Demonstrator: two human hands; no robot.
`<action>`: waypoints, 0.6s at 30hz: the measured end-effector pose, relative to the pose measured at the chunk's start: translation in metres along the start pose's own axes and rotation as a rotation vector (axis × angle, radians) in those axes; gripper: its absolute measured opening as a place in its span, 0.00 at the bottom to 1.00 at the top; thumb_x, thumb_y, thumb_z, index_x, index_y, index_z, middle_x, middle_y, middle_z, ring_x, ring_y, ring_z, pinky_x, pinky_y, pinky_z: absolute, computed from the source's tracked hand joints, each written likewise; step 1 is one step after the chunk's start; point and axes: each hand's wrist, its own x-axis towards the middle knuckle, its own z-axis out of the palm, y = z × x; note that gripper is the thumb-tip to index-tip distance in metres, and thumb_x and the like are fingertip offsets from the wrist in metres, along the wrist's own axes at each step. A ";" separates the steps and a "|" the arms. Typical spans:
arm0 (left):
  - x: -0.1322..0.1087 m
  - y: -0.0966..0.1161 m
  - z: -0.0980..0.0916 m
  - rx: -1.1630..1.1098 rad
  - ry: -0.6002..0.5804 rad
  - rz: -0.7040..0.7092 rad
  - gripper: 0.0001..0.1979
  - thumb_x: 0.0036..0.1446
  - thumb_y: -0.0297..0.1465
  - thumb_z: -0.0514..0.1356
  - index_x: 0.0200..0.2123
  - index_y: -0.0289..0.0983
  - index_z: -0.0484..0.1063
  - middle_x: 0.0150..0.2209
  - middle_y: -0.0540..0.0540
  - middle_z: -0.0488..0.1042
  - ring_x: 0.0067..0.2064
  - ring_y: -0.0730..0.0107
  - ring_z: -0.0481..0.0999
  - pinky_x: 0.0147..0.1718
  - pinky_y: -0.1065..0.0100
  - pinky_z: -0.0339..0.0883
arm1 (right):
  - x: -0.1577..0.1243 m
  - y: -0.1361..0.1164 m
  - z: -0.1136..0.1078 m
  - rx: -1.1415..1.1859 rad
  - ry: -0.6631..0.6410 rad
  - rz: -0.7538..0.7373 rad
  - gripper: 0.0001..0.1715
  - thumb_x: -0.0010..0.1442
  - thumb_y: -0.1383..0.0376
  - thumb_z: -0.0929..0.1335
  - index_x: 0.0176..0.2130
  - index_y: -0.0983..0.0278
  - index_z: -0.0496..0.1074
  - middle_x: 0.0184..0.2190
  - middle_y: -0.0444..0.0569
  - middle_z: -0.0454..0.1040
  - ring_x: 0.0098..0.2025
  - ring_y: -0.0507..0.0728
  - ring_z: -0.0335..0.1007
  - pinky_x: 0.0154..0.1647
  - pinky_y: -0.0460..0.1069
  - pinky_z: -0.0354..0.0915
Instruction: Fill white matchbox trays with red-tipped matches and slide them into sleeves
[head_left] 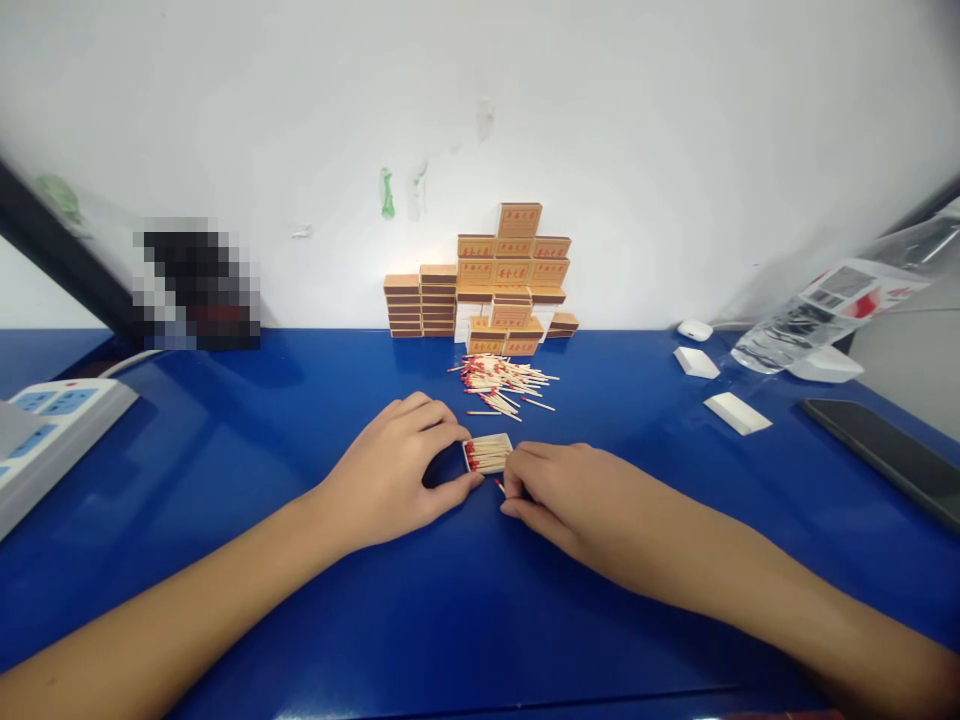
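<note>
A small white matchbox tray (489, 454) holds several red-tipped matches on the blue table, between my hands. The thumb and index finger of my left hand (409, 465) grip the tray's left end. Just right of the tray, my right hand (551, 490) pinches a match (499, 486), whose red head shows at the fingertips. Behind the tray lies a loose pile of matches (502, 380), most of their red heads toward the left. Stacked matchboxes (512, 272) stand behind the pile, against the wall.
On the left is a white power strip (67, 430). To the right are white blocks (737, 413), a white earphone case (695, 330), a clear plastic bottle (825, 300) lying tilted and a black phone (885, 450). A blurred dark object (202, 290) stands at the back left.
</note>
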 end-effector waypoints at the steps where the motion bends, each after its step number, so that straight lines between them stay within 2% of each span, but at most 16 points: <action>1: 0.000 0.000 0.000 0.002 0.000 0.002 0.13 0.66 0.38 0.66 0.48 0.37 0.79 0.45 0.42 0.79 0.48 0.55 0.75 0.50 0.51 0.72 | 0.000 0.002 -0.001 -0.015 0.001 0.010 0.08 0.73 0.65 0.67 0.39 0.63 0.73 0.40 0.50 0.80 0.33 0.58 0.75 0.34 0.52 0.61; 5: 0.001 0.000 0.001 0.008 0.003 0.004 0.13 0.65 0.38 0.66 0.49 0.37 0.78 0.45 0.42 0.79 0.48 0.54 0.75 0.50 0.50 0.72 | 0.000 0.007 -0.004 -0.043 0.012 0.040 0.05 0.72 0.65 0.69 0.40 0.63 0.74 0.41 0.50 0.80 0.33 0.58 0.75 0.34 0.52 0.62; 9: 0.001 0.000 0.001 0.011 0.011 0.003 0.13 0.65 0.38 0.66 0.49 0.38 0.78 0.45 0.42 0.79 0.48 0.54 0.75 0.50 0.51 0.72 | -0.003 0.011 -0.006 -0.038 0.003 -0.023 0.09 0.72 0.67 0.67 0.37 0.62 0.73 0.38 0.49 0.80 0.32 0.56 0.74 0.33 0.52 0.61; 12: 0.001 0.000 0.001 0.014 0.007 -0.003 0.13 0.66 0.39 0.66 0.48 0.37 0.78 0.45 0.42 0.79 0.48 0.55 0.75 0.50 0.51 0.72 | -0.002 0.012 -0.008 -0.056 0.001 -0.072 0.10 0.74 0.66 0.66 0.38 0.62 0.73 0.36 0.47 0.79 0.31 0.56 0.74 0.32 0.51 0.61; 18: 0.001 0.004 0.001 0.004 -0.017 0.008 0.12 0.66 0.39 0.65 0.46 0.37 0.79 0.45 0.42 0.79 0.48 0.55 0.75 0.50 0.51 0.71 | 0.019 0.013 -0.005 -0.171 0.164 -0.063 0.10 0.76 0.66 0.63 0.44 0.66 0.73 0.44 0.54 0.79 0.37 0.58 0.76 0.35 0.52 0.61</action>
